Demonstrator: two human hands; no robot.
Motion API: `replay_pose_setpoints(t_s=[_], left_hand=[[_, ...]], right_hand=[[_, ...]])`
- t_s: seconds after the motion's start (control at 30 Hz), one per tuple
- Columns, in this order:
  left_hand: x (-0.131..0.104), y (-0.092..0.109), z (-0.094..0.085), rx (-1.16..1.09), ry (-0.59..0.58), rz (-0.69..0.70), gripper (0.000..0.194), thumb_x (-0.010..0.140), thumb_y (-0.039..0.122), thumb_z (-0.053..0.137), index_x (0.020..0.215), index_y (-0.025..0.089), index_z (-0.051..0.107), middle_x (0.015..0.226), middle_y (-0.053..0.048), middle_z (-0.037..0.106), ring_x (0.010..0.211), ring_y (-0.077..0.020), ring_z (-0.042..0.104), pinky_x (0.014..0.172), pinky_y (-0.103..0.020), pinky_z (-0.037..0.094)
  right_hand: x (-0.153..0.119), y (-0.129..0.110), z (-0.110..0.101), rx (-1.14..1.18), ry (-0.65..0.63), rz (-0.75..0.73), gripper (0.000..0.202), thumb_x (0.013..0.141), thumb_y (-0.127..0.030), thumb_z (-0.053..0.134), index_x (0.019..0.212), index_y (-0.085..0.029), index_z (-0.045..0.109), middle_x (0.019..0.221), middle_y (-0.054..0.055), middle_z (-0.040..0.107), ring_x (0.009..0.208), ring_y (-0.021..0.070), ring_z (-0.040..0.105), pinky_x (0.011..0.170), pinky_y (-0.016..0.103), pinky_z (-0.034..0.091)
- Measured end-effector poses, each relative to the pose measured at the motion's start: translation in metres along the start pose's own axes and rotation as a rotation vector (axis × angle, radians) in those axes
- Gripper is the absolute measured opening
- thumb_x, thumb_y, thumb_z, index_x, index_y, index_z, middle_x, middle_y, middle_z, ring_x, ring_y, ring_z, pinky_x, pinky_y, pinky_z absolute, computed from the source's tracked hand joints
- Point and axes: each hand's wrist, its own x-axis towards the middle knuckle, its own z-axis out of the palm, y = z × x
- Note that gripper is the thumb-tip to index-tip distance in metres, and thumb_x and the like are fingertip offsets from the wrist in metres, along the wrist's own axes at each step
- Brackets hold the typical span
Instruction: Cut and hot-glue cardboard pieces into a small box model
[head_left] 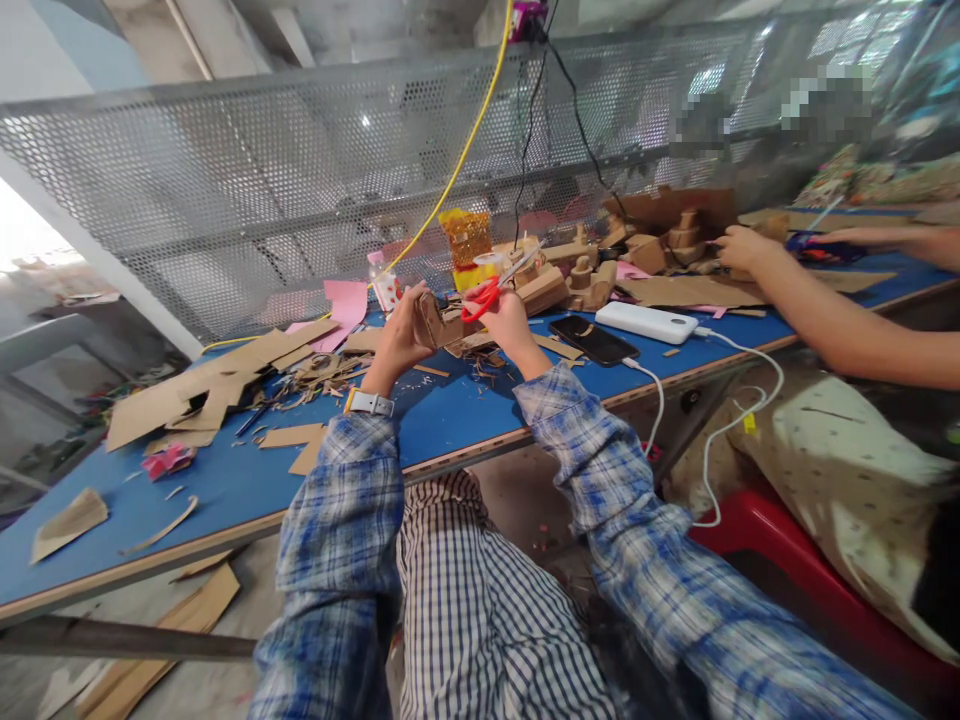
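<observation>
Left hand: curled round a brown cardboard piece with a curved edge, thumb and fingers gripping it; pale-strapped watch on the wrist.
Right hand: closed on red-handled scissors, blades pointing up and to the right, away from the cardboard piece.
Cardboard piece: held up above the near part of the blue tabletop, just left of the scissors; cannot tell whether the right hand touches it too.
Left of hands: flat brown cardboard sheets overlapping, a heap of thin cardboard shreds beside them, bright pink paper behind, crumpled pink scrap nearer the left end.
Behind hands: small pink-capped bottle, yellow-and-orange packet.
Right of hands: black smartphone lying flat, white power bank just beside it, white cable drooping off the edge.
Neighbour: another person's hand among built-up cardboard shapes; fine contact unclear.
Backdrop: grey perforated metal screen, yellow cord hanging in front.
</observation>
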Motion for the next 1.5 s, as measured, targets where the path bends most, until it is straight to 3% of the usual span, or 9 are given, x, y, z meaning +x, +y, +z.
replay_pose_setpoints(t_s=[0.13,0.3,0.43,0.57,0.7,0.83,0.93,1.03,1.5], left_hand=[[0.002,0.002,0.000,0.011,0.012,0.025,0.094,0.063,0.015,0.081,0.143,0.023,0.035,0.154,-0.018,0.046,0.146,-0.0357,0.044,0.121,-0.054,0.039],[0.003,0.004,0.000,0.049,0.037,0.037,0.087,0.068,0.019,0.080,0.142,0.024,0.035,0.152,-0.018,0.048,0.144,-0.0358,0.046,0.120,-0.056,0.041],[0.004,0.005,0.003,0.071,0.078,0.029,0.085,0.071,0.026,0.083,0.141,0.024,0.035,0.149,-0.019,0.051,0.140,-0.0346,0.051,0.118,-0.054,0.045],[0.005,0.004,0.004,0.077,0.109,0.028,0.090,0.066,0.026,0.084,0.141,0.022,0.035,0.146,-0.019,0.053,0.139,-0.0359,0.052,0.117,-0.055,0.045],[0.004,0.005,0.002,0.106,0.161,-0.025,0.089,0.067,0.025,0.083,0.141,0.024,0.034,0.146,-0.018,0.052,0.139,-0.0359,0.051,0.116,-0.055,0.045],[0.001,0.002,-0.002,0.132,0.306,-0.055,0.087,0.073,0.034,0.082,0.143,0.023,0.031,0.147,-0.019,0.050,0.142,-0.0364,0.047,0.120,-0.056,0.040],[0.000,-0.004,-0.004,0.107,0.364,-0.054,0.084,0.079,0.041,0.078,0.145,0.022,0.029,0.156,-0.020,0.041,0.149,-0.0374,0.037,0.125,-0.059,0.029],[0.000,-0.010,-0.005,0.100,0.369,-0.062,0.086,0.080,0.046,0.076,0.147,0.022,0.026,0.164,-0.019,0.031,0.154,-0.0371,0.027,0.127,-0.060,0.023],[-0.001,-0.020,-0.004,0.202,0.431,0.045,0.083,0.081,0.042,0.075,0.147,0.025,0.027,0.158,-0.015,0.041,0.152,-0.0353,0.033,0.124,-0.066,0.029]], right_hand=[[-0.002,-0.004,0.003,0.095,-0.032,0.019,0.020,0.082,-0.025,0.065,0.091,-0.023,0.047,0.102,0.006,0.071,0.103,0.0168,0.070,0.091,0.032,0.058],[-0.009,-0.009,0.010,0.185,-0.124,0.070,0.031,0.082,-0.035,0.070,0.090,-0.025,0.042,0.091,0.002,0.070,0.084,0.0148,0.070,0.079,0.031,0.059],[-0.012,-0.012,0.015,0.186,-0.125,0.115,0.040,0.081,-0.051,0.072,0.085,-0.024,0.043,0.080,0.000,0.067,0.069,0.0121,0.066,0.069,0.027,0.056],[-0.013,-0.017,0.013,0.131,-0.092,0.139,0.050,0.084,-0.070,0.061,0.078,-0.023,0.046,0.065,-0.003,0.061,0.054,0.0095,0.058,0.055,0.022,0.049],[-0.019,-0.019,0.010,0.111,-0.202,0.150,0.059,0.085,-0.080,0.051,0.073,-0.022,0.050,0.053,-0.004,0.053,0.042,0.0092,0.050,0.045,0.022,0.040],[-0.032,-0.016,0.010,-0.137,-0.342,-0.032,0.054,0.085,-0.071,0.059,0.073,-0.018,0.061,0.062,0.001,0.064,0.055,0.0136,0.059,0.053,0.024,0.042],[-0.041,-0.015,0.010,-0.497,-0.312,-0.196,0.040,0.086,-0.057,0.067,0.081,-0.017,0.070,0.077,0.006,0.073,0.073,0.0182,0.066,0.064,0.026,0.042],[-0.045,-0.016,0.009,-0.773,-0.274,-0.244,0.041,0.086,-0.057,0.068,0.079,-0.017,0.072,0.079,0.008,0.075,0.077,0.0219,0.068,0.064,0.028,0.037],[-0.053,-0.027,0.004,-0.924,-0.201,-0.208,0.045,0.093,-0.059,0.059,0.089,-0.017,0.077,0.088,0.011,0.078,0.086,0.0264,0.071,0.069,0.032,0.039]])
